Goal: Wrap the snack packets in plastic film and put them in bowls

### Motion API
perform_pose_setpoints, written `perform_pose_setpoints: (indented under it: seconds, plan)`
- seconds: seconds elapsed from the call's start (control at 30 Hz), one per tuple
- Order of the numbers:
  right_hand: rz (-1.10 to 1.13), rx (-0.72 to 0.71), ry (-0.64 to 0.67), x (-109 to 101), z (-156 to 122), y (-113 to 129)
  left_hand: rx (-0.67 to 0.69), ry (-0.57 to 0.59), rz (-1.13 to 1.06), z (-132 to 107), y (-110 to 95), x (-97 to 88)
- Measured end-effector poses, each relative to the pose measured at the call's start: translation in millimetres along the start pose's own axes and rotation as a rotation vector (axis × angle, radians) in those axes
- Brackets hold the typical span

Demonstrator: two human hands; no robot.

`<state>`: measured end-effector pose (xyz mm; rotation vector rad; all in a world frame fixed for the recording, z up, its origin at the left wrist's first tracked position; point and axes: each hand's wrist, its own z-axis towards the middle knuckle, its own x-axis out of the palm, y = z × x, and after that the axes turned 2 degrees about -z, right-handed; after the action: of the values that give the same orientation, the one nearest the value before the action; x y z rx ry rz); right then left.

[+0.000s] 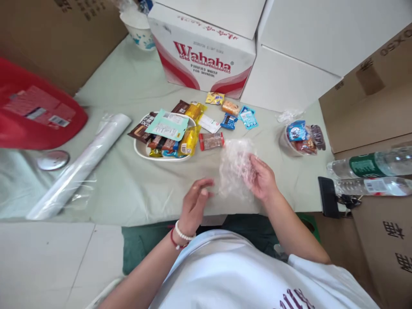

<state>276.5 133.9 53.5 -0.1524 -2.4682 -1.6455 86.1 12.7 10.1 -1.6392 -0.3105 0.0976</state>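
My right hand (pixel 262 177) grips a crumpled clear plastic bag (pixel 236 167) by its right side, above the front part of the table. To the left of the bag is my left hand (pixel 195 201), its fingers loosely bent with a gap between thumb and forefinger and nothing in it. Behind the bag lies a brown snack packet with red ends (pixel 211 141). A white oval bowl (pixel 139 150) stands farther left, heaped with wrapped snacks and topped by a mint-green packet (pixel 167 124). The bag's far edge overlaps the area beside the brown packet.
Small packets, including a yellow one (pixel 215 98) and a blue one (pixel 229 121), lie before the Wahaha box (pixel 206 60). At right are a tub of snacks (pixel 285 143), bottles (pixel 370 165) and a black phone-like object (pixel 328 197). A plastic roll (pixel 86 159) and red container (pixel 38 107) occupy the left.
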Motion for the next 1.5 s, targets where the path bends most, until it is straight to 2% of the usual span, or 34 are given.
perform_pose_setpoints:
  seconds: [0.07,0.1,0.17,0.23,0.3,0.4,0.5,0.6,0.67,0.77,0.87,0.97,1.0,1.03,1.07,1.13,1.2,1.3,1.37,1.43,1.5]
  plan:
    - [0.063,0.112,0.013,1.2,-24.1,-17.0,-0.261,0.122,-0.408,5.1,-9.0,16.8]
    - [0.037,0.128,0.031,0.9,-31.9,-23.4,-0.368,0.208,-0.539,7.7,-13.3,23.5]
    - [-0.089,0.099,0.093,-1.8,-40.4,-30.6,-0.512,0.333,-0.669,10.9,-20.7,32.2]
    - [-0.212,0.026,0.145,-6.3,-42.5,-30.9,-0.545,0.338,-0.688,10.9,-25.2,34.6]
    - [-0.229,-0.023,0.155,-11.2,-41.8,-27.3,-0.510,0.268,-0.697,8.8,-26.3,32.1]
    - [-0.097,0.022,0.149,-15.7,-40.9,-22.7,-0.460,0.173,-0.749,6.4,-22.5,24.3]
    - [0.009,0.087,0.154,-16.8,-42.5,-21.8,-0.501,0.102,-0.754,9.2,-16.1,16.1]
    - [0.032,0.118,0.150,-20.9,-45.1,-18.9,-0.533,0.056,-0.638,15.5,-12.7,6.8]
    - [0.047,0.157,0.161,-27.6,-45.7,-14.1,-0.468,0.049,-0.531,19.8,-15.4,-2.1]
    - [0.066,0.158,0.170,-40.9,-46.2,-5.1,-0.259,0.030,-0.333,25.3,-28.3,-19.2]
    - [0.013,-0.009,0.083,-51.9,-52.3,3.2,-0.040,0.027,-0.100,31.3,-44.6,-35.4]
    - [-0.199,-0.374,-0.108,-58.0,-66.9,10.6,0.154,-0.036,0.103,36.6,-50.5,-44.7]
    - [-0.329,-0.493,-0.105,-58.6,-72.5,12.2,0.207,-0.097,0.187,37.1,-48.5,-45.9]
    - [-0.480,-0.587,-0.042,-58.1,-77.8,12.7,0.240,-0.172,0.280,36.2,-44.8,-46.2]
    - [-0.637,-0.645,0.074,-56.3,-82.4,11.7,0.245,-0.251,0.369,33.6,-39.6,-45.6]
    - [-0.911,-0.663,0.342,-47.5,-88.8,4.1,0.170,-0.391,0.469,22.6,-27.2,-41.4]
    - [-1.105,-0.606,0.493,-32.5,-92.4,-10.9,0.021,-0.449,0.389,5.1,-15.8,-33.2]
    - [-1.312,-0.465,0.520,-5.1,-95.4,-38.8,-0.154,-0.347,0.149,-22.0,-6.2,-14.4]
    - [-1.393,-0.376,0.527,11.5,-97.2,-53.8,-0.166,-0.263,0.117,-30.3,-3.1,-0.6]
    - [-1.407,-0.328,0.547,24.0,-98.8,-62.7,-0.141,-0.251,0.169,-25.7,0.1,9.8]
    - [-1.336,-0.329,0.572,30.4,-99.6,-65.7,-0.160,-0.272,0.168,-9.0,4.2,14.4]
